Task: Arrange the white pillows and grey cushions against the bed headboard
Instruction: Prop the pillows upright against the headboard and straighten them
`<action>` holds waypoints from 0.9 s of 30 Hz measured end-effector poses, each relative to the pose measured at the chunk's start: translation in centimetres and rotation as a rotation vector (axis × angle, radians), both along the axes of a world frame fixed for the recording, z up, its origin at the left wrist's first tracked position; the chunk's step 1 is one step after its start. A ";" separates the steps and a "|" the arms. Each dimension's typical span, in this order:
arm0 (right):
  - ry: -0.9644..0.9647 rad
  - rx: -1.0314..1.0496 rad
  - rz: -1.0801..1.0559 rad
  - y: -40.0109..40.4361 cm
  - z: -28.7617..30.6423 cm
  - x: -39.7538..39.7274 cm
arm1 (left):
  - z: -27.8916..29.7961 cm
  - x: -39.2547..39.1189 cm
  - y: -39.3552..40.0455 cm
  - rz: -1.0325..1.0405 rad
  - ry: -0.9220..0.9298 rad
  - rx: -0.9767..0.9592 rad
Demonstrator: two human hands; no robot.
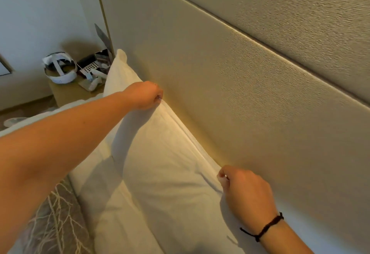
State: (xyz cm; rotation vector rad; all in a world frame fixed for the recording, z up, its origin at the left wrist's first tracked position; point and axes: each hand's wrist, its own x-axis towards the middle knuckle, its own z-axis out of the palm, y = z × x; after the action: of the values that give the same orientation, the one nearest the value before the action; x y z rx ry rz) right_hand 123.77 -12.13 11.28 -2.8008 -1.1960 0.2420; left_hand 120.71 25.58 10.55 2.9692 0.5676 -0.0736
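- Now we hold one white pillow (160, 153) upright against the headboard (230, 73), its long axis running along the padded panel from near us toward the far corner.
- Our left hand (145, 95) pinches the pillow's top edge at the far end; our right hand (246, 191) (a dark cord at the wrist) pinches the same edge nearer us.
- Another white pillow (120, 69) stands beyond it, also leaning on the headboard.
- A grey cushion (56, 219) with a pale branch pattern lies low on the bed.
- On the bedside table (68, 93) sits a white headset (60, 67) among small items we cannot make out.
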 end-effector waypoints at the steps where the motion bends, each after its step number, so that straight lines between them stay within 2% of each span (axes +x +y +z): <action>1: 0.034 -0.003 0.001 -0.5 -0.1 0.0 | 0.1 0.0 -0.4 -0.017 0.042 -0.012; 4: 0.203 0.041 -0.059 -1.4 -0.2 0.2 | -0.2 0.2 -1.7 -0.058 0.127 -0.051; 6: 0.250 0.167 -0.105 -1.8 0.0 0.1 | -0.3 0.4 -2.3 -0.026 0.059 -0.034; 10: 0.037 0.473 -0.103 -2.7 0.1 -0.5 | 0.1 1.3 -2.5 0.103 -0.230 0.010; 13: -0.096 0.351 -0.023 -2.9 -1.1 -1.4 | -0.8 1.7 -3.3 0.187 -0.333 0.027; 15: -0.017 0.191 -0.038 -3.2 -3.0 -2.0 | -2.3 1.9 -4.3 0.244 -0.325 0.031; 17: 0.096 0.056 -0.081 -3.9 -4.6 -2.7 | -3.8 2.1 -5.3 0.297 -0.253 0.012; 19: 0.146 -0.012 -0.093 -4.5 -5.4 -3.1 | -5.0 2.1 -5.9 0.311 -0.093 0.016; 23: 0.085 -0.067 -0.059 -5.9 -5.3 -3.2 | -5.8 1.5 -5.7 0.339 0.281 0.070; 25: 0.029 -0.093 -0.047 -6.9 -4.9 -3.0 | -5.6 1.1 -6.0 0.285 0.332 0.035; 27: 0.014 -0.118 -0.068 -8.6 -4.3 -2.8 | -5.2 0.5 -7.4 0.198 0.283 -0.058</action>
State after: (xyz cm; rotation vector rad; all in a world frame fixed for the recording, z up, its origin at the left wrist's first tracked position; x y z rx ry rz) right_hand 120.96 -20.69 6.94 -2.9288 -1.1155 0.3377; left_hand 121.23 18.22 5.36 2.8469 0.8722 -0.4887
